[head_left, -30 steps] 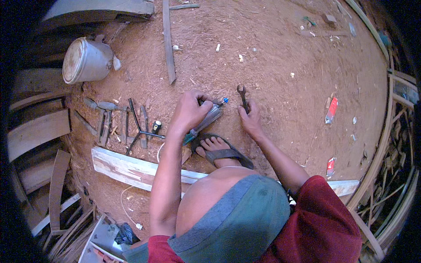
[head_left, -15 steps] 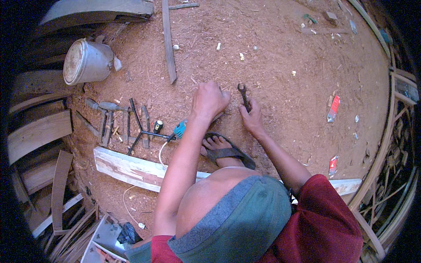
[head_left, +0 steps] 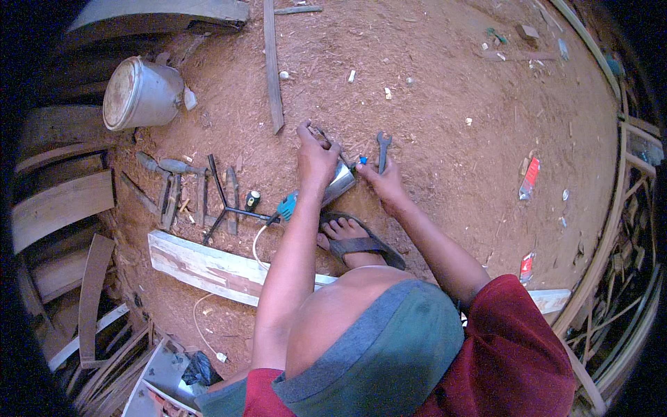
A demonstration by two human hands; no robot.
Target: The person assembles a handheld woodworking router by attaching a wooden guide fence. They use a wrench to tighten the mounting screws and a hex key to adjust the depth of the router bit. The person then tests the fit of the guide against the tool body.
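A handheld power tool, likely a trim router, lies on the ground by my foot, with a silver body (head_left: 340, 182) and a teal end (head_left: 287, 206). A small blue piece (head_left: 363, 160) shows at its far end, beside my right thumb. My left hand (head_left: 316, 158) is over the tool, its fingers curled round a dark metal piece (head_left: 320, 136) that they partly hide. Close by on the right, my right hand (head_left: 386, 185) is closed on an open-ended wrench (head_left: 383, 149), its jaw pointing away from me. Whether the wrench touches the tool cannot be seen.
A white-painted plank (head_left: 208, 267) lies across the ground before me. To the left are a three-armed black lug wrench (head_left: 224, 206), several hammers and chisels (head_left: 170, 184), a screwdriver (head_left: 251, 201) and a lidded bucket (head_left: 142, 94). Curved boards (head_left: 62, 208) line the left side.
My right hand has moved left, bringing the wrench close to the power tool. My left hand has turned, uncovering the silver body and the dark piece in its fingers. The blue piece now shows.
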